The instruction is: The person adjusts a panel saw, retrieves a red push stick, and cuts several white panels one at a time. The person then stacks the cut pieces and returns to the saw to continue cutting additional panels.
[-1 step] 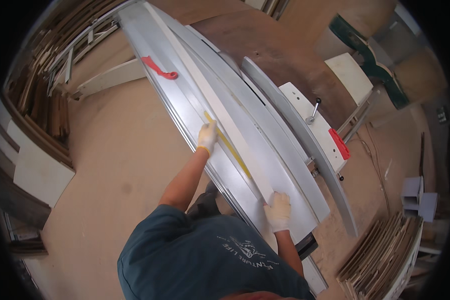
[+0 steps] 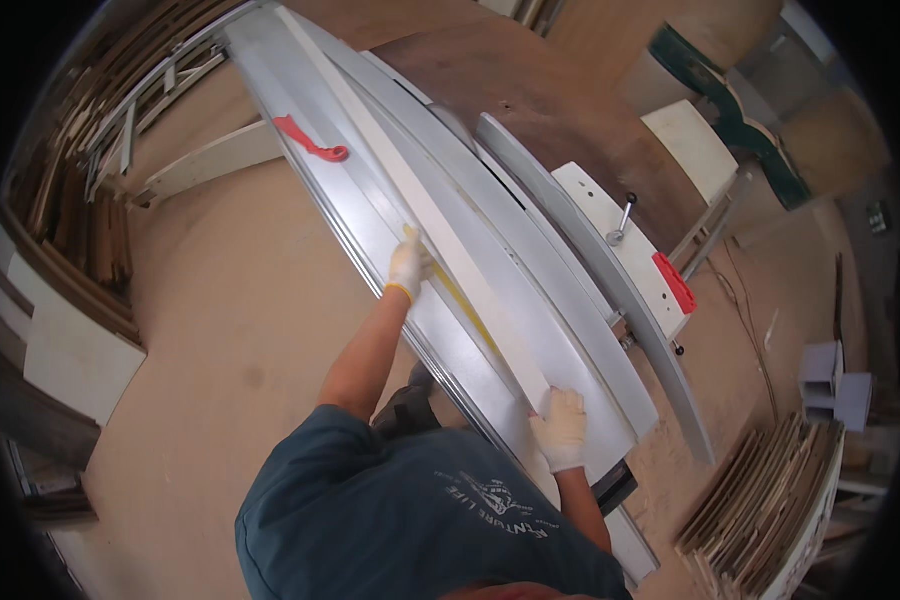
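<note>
A long pale wooden strip [image 2: 422,195] lies lengthwise over the grey metal table [image 2: 560,310] of a saw-like machine. My left hand [image 2: 408,265], in a white glove with a yellow cuff, is closed around a thin yellow strip [image 2: 470,312] beside the wood. The yellow strip's upper tip pokes out past my fingers, and its lower end meets the wood's edge. At the near end of the wood, my gloved right hand [image 2: 562,428] is closed over it with curled fingers. Its fingertips are partly hidden.
A red handle-like piece [image 2: 310,140] rests on the table's far left part. Right of it runs a long grey fence [image 2: 590,270], with a white block and black-knobbed lever [image 2: 622,222]. Stacked wood strips [image 2: 760,500] stand at lower right, more boards [image 2: 90,220] at left.
The yellow strip shows a narrower face now, as if turned toward its edge. The view has shifted slightly; both hands keep nearly the same places on the wood and the yellow strip.
</note>
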Motion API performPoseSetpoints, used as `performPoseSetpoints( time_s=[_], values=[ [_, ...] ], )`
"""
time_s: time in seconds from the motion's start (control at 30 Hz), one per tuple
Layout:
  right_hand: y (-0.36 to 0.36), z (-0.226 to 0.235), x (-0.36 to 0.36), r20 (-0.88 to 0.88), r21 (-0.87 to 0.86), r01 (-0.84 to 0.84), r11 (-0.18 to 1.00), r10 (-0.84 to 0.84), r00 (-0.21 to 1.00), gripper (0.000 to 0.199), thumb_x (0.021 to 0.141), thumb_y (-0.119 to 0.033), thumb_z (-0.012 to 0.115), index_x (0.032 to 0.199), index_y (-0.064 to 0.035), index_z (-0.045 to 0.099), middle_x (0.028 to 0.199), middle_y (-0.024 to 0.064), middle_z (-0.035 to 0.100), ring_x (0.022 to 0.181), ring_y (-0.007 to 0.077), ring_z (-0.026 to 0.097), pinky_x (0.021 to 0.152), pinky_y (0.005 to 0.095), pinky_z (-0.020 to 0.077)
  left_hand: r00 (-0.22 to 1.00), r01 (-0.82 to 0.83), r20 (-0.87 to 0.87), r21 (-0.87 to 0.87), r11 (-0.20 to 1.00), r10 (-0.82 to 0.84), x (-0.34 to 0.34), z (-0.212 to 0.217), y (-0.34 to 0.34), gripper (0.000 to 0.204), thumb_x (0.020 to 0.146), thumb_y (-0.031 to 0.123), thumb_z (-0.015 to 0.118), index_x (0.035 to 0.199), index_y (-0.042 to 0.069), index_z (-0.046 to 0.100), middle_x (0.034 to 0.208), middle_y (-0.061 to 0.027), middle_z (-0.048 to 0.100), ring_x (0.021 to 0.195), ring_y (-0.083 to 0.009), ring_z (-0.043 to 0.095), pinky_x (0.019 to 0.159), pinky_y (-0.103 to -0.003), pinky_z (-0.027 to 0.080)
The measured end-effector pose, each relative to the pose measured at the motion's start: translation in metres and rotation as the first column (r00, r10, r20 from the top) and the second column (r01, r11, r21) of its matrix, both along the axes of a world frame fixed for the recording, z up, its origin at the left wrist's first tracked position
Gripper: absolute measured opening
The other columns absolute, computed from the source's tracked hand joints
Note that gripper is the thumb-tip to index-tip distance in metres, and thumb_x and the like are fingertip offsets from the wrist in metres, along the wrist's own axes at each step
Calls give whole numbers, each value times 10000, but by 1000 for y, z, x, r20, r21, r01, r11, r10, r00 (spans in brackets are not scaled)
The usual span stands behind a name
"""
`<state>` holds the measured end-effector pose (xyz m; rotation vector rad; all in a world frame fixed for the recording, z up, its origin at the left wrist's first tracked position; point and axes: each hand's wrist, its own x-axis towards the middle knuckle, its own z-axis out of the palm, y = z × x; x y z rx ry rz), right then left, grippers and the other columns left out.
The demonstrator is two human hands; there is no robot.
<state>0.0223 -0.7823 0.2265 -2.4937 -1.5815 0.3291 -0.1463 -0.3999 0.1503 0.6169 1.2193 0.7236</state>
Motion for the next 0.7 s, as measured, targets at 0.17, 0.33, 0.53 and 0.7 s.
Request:
performPoseSetpoints(
  time_s=[0.17,0.33,0.53,0.7],
  values=[
    [-106,113,-22,6,58,9,998,-10,1000,659,644,-163,894,1229,-27,623,1076,168,639,1026,405,605,871,496,505,668,-24,743,-31,999,39,-9,9,118,983,1007,763,313,1521,-74,354,1530,-309,430,1398,-457,460,1170,-585,371],
    [-275,174,-19,350,-25,407,913,-374,859,584,601,-53,816,1167,-51,670,1099,161,657,1060,399,614,866,481,537,556,-90,830,111,990,-43,-6,30,180,813,1012,611,439,1422,-90,389,1564,-291,384,1487,-476,362,1194,-656,325],
    [-455,139,-28,516,184,953,240,-849,114,478,868,-162,751,1296,-3,612,1366,251,605,1223,410,607,1006,478,521,456,-31,889,66,997,-44,26,55,174,359,1047,358,539,1066,-1,535,923,-121,588,777,-241,556,648,-369,503],
    [-323,50,-58,-644,-134,840,526,-691,330,609,925,-189,709,1458,46,531,1345,137,671,1211,280,644,994,391,523,318,16,944,84,996,-85,101,119,33,100,1047,164,562,1045,65,546,846,-30,535,771,-147,523,696,-322,488]
  ],
)
